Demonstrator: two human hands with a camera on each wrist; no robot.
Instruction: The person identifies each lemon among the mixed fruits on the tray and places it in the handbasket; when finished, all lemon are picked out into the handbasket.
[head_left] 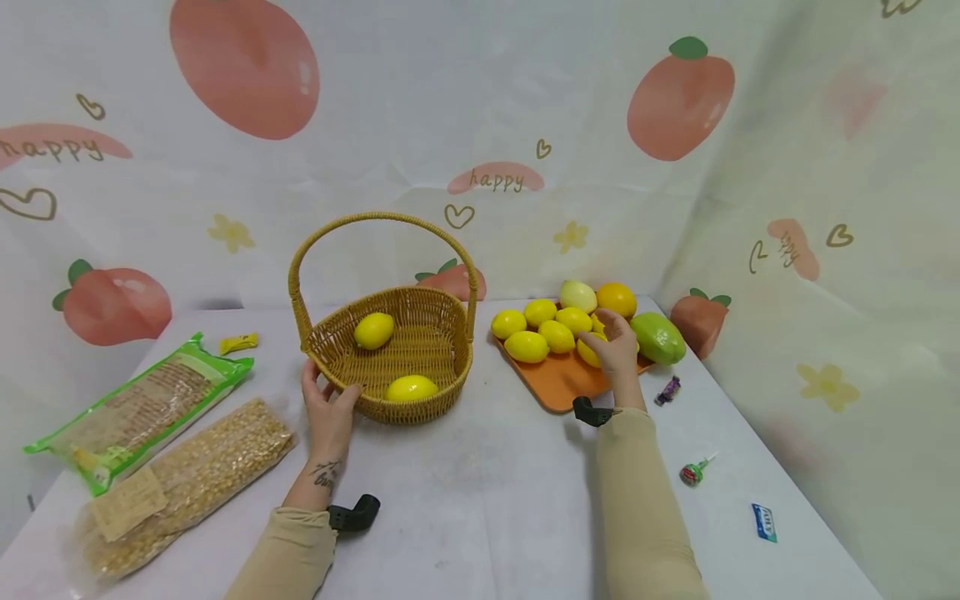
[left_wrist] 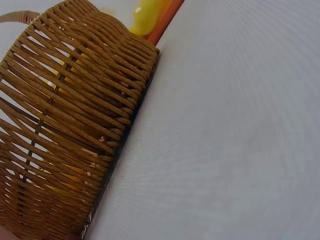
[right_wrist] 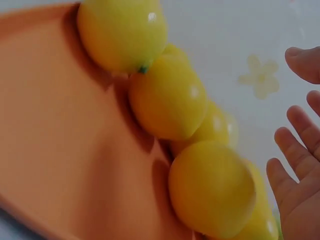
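A wicker basket [head_left: 405, 412] with a tall hoop handle stands on the table, with one lemon [head_left: 374, 331] toward its back left and another lemon [head_left: 412, 388] at the front. My left hand [head_left: 330, 417] holds the basket's front left side, thumb at the rim; the left wrist view shows mostly the basket's woven wall [left_wrist: 75, 115]. Over the right part of an orange tray [head_left: 558, 383], my right hand [head_left: 618, 354] hovers with fingers parted. Several lemons [head_left: 527, 347] lie on the tray. In the right wrist view the right hand [right_wrist: 302, 185] holds nothing.
A pale round fruit [head_left: 577, 296], an orange [head_left: 617, 300] and a green papaya-like fruit [head_left: 657, 338] sit by the tray's back right. Bagged grains [head_left: 195, 475] and a green-edged package [head_left: 150, 408] lie left. A wrapped candy [head_left: 667, 390], lollipop [head_left: 693, 473] and blue packet [head_left: 764, 522] lie right.
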